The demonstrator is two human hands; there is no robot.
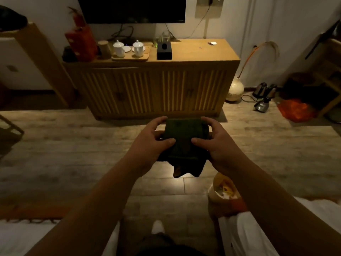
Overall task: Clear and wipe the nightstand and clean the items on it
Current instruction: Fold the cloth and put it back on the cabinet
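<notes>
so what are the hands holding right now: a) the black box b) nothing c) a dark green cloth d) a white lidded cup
c: both the left hand and the right hand grip a folded dark green cloth in mid-air, thumbs on top, while the cups and the black box sit on the cabinet beyond.

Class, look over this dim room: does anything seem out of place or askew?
One shiny metal kettle lies tipped on the wooden floor beside two upright ones, near a crumpled orange plastic bag. Both hands grip a folded dark green cloth.
</notes>
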